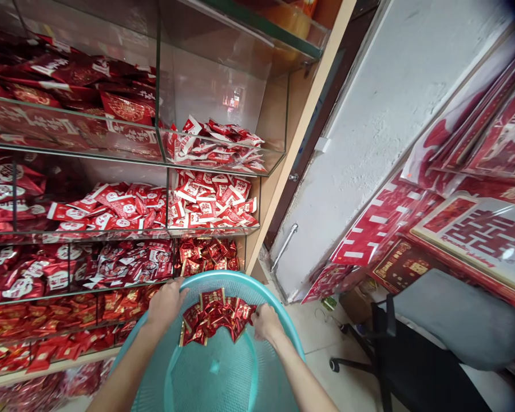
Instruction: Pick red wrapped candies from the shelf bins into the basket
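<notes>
A large turquoise plastic basket [214, 375] with mesh walls is in front of me, tilted against the shelves. Red, shiny candy packets [214, 315] with gold edges lie in a heap against its far wall. At the basket's far left rim, my left hand [167, 300] is closed, its fingers over the edge. My right hand [266, 323] reaches inside the basket, with fingers curled at the right end of the heap, where a packet's edge meets the fingertips. Just beyond the rim, a shelf compartment holds similar red and gold packets [208, 253].
Glass-fronted shelves [133, 233] with red packets fill the left side. A wooden side panel [278, 183] borders a grey-white wall [360, 131]. Red printed decorations [467, 240] hang at right, above an office chair [438, 366] on the tiled floor.
</notes>
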Demonstrator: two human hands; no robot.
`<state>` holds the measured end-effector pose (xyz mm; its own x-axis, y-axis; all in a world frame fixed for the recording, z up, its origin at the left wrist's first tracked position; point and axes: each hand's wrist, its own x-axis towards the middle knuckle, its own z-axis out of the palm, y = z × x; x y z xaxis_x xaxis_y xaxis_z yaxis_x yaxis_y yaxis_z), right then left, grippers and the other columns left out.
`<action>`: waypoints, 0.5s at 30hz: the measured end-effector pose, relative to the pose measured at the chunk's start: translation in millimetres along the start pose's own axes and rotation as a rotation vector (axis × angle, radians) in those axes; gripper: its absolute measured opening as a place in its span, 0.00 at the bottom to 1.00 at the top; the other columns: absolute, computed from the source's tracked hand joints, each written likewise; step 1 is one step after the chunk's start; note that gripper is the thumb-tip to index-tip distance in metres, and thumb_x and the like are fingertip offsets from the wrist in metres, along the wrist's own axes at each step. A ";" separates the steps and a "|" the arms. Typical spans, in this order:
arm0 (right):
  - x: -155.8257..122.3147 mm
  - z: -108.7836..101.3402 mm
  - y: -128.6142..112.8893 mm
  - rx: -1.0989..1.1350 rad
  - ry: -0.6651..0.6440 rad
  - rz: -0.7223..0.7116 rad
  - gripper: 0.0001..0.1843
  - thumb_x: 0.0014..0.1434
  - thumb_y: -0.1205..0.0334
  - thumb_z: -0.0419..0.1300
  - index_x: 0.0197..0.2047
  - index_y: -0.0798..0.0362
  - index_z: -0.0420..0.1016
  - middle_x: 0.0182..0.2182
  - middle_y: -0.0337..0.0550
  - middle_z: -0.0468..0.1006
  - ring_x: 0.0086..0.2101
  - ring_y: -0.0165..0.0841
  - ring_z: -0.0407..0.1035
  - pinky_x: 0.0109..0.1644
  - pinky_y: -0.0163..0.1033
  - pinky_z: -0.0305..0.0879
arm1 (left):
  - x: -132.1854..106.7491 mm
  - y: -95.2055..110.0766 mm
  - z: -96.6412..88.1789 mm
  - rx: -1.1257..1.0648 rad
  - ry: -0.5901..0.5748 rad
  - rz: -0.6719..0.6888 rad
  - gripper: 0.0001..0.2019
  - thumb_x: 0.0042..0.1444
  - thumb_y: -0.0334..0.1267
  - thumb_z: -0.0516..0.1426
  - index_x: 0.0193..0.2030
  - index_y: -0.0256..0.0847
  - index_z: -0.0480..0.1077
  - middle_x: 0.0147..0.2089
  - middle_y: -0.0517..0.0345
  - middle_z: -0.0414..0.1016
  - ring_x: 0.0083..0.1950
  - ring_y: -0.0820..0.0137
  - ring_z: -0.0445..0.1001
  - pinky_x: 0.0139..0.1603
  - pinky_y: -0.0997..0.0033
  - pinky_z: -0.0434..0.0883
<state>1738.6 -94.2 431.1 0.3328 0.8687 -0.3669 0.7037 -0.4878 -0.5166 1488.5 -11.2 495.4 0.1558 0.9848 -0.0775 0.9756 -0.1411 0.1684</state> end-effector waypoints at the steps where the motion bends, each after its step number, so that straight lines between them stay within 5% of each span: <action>1: 0.9 1.5 0.0 0.018 -0.018 -0.009 0.13 0.53 0.66 0.50 0.19 0.52 0.62 0.13 0.44 0.71 0.20 0.33 0.71 0.23 0.31 0.63 | -0.1 0.3 -0.3 0.001 -0.001 0.001 0.18 0.61 0.40 0.46 0.55 0.37 0.64 0.45 0.44 0.75 0.44 0.60 0.75 0.40 0.67 0.69; 7: 11.5 15.9 9.1 0.161 -0.184 0.021 0.14 0.52 0.56 0.57 0.19 0.53 0.63 0.14 0.42 0.71 0.17 0.34 0.70 0.18 0.33 0.64 | 0.2 0.6 -0.5 0.018 -0.003 -0.006 0.19 0.61 0.40 0.45 0.56 0.37 0.64 0.43 0.44 0.76 0.44 0.60 0.75 0.40 0.67 0.68; 15: 11.3 16.4 6.0 0.174 -0.248 0.117 0.20 0.50 0.48 0.60 0.18 0.54 0.64 0.13 0.43 0.70 0.16 0.33 0.68 0.16 0.33 0.65 | 1.5 -1.7 2.5 0.011 0.010 0.011 0.19 0.61 0.39 0.45 0.55 0.36 0.64 0.45 0.44 0.75 0.44 0.60 0.74 0.39 0.67 0.68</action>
<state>1736.3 -88.7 411.1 0.2269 0.7685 -0.5983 0.5442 -0.6095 -0.5765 1487.5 -9.8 492.5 0.1646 0.9842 -0.0658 0.9755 -0.1525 0.1584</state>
